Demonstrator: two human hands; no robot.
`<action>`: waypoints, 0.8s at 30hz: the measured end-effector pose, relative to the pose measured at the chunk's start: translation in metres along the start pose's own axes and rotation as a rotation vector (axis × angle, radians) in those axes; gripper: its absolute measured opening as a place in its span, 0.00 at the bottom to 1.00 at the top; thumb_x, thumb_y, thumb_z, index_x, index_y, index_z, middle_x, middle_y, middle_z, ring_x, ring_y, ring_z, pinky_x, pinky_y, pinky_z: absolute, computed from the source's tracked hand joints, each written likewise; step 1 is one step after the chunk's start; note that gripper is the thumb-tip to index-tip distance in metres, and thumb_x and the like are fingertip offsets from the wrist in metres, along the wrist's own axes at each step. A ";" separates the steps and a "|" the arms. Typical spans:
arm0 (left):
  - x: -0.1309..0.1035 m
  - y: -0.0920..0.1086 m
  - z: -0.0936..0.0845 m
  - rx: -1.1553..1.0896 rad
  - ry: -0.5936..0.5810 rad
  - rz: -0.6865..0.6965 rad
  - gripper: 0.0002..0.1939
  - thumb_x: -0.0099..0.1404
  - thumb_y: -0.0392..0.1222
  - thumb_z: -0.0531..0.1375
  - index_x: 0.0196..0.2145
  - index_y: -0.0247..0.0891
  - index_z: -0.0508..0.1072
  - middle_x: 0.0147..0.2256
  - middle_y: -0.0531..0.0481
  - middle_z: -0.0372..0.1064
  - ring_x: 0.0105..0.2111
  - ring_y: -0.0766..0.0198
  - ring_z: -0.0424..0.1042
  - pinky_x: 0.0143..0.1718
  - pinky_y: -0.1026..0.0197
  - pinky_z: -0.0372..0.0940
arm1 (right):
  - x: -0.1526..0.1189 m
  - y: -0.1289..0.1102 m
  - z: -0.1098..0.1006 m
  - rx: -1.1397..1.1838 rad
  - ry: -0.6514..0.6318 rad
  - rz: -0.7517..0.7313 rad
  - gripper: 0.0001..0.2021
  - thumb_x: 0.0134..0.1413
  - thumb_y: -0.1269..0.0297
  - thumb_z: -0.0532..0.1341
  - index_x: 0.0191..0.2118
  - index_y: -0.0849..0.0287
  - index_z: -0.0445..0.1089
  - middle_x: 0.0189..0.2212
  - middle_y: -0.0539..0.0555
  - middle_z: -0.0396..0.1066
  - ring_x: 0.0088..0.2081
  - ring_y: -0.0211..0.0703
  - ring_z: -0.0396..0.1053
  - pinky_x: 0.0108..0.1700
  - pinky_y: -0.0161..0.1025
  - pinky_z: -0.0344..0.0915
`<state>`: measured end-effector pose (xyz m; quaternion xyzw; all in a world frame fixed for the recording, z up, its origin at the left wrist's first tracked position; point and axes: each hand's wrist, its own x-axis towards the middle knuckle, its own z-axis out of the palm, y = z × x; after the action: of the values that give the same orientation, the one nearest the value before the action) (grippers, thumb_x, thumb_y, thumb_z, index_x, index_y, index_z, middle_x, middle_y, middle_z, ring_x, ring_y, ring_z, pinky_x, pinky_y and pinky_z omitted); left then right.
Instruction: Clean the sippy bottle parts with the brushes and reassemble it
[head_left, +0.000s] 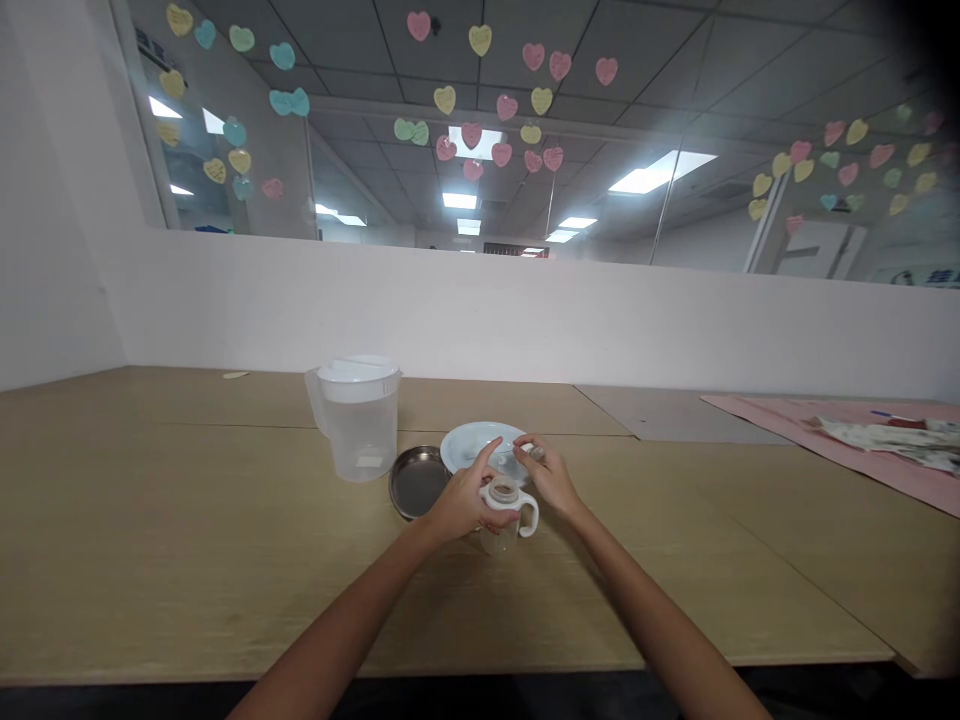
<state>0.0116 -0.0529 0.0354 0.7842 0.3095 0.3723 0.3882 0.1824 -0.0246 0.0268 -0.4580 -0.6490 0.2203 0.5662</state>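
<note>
My left hand (466,500) is wrapped round a small clear baby bottle (501,540) with a white handle (531,515). The bottle stands upright with its mouth uncovered, and the index finger points up and away from it. Over the right side of a white plate (469,438), my right hand (550,475) is closed, thumb and fingers together. Something small and whitish shows by its fingers, too unclear to name. Small clear items lie on the plate, partly hidden by the hands. Just left of the plate sits a round dark metal pan (418,485).
A translucent plastic pitcher (364,430) with a white lid stands behind the pan to the left. At the far right, a pink cloth (795,430) lies on the wooden table (225,560) with a pale patterned cloth (892,440) on top. A white wall (480,310) closes off the back.
</note>
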 end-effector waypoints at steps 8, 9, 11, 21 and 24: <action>-0.001 0.000 0.000 0.047 0.020 0.030 0.48 0.45 0.42 0.65 0.58 0.46 0.42 0.35 0.52 0.68 0.30 0.66 0.66 0.29 0.66 0.63 | 0.003 0.003 -0.003 0.198 0.068 0.073 0.22 0.46 0.46 0.54 0.33 0.62 0.69 0.22 0.52 0.68 0.25 0.39 0.63 0.28 0.35 0.59; -0.001 0.000 0.000 0.043 0.016 0.026 0.48 0.45 0.42 0.64 0.58 0.46 0.42 0.35 0.52 0.68 0.29 0.66 0.66 0.29 0.66 0.63 | 0.003 0.003 -0.003 0.216 0.068 0.086 0.23 0.46 0.45 0.54 0.32 0.62 0.70 0.22 0.53 0.68 0.25 0.39 0.64 0.28 0.35 0.59; 0.000 -0.002 0.000 0.020 0.006 0.016 0.48 0.45 0.43 0.64 0.58 0.46 0.41 0.35 0.52 0.67 0.28 0.67 0.66 0.26 0.67 0.63 | 0.004 0.004 -0.002 0.237 0.065 0.111 0.23 0.45 0.44 0.54 0.30 0.62 0.70 0.22 0.53 0.69 0.25 0.39 0.64 0.28 0.35 0.59; 0.000 -0.006 0.000 -0.014 0.010 0.040 0.48 0.44 0.43 0.65 0.58 0.46 0.43 0.35 0.52 0.66 0.25 0.70 0.65 0.26 0.67 0.62 | 0.007 0.005 -0.006 0.268 0.156 0.112 0.17 0.43 0.49 0.57 0.22 0.60 0.66 0.20 0.50 0.65 0.23 0.38 0.62 0.27 0.36 0.61; 0.000 -0.006 0.000 -0.036 0.014 0.026 0.48 0.44 0.42 0.65 0.58 0.47 0.43 0.35 0.52 0.66 0.24 0.70 0.65 0.24 0.68 0.62 | 0.009 0.005 -0.005 0.423 0.129 0.200 0.15 0.38 0.51 0.61 0.23 0.59 0.65 0.21 0.49 0.64 0.23 0.38 0.62 0.23 0.35 0.62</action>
<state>0.0109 -0.0498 0.0304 0.7783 0.2951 0.3884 0.3953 0.1892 -0.0154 0.0288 -0.4041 -0.5024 0.3767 0.6651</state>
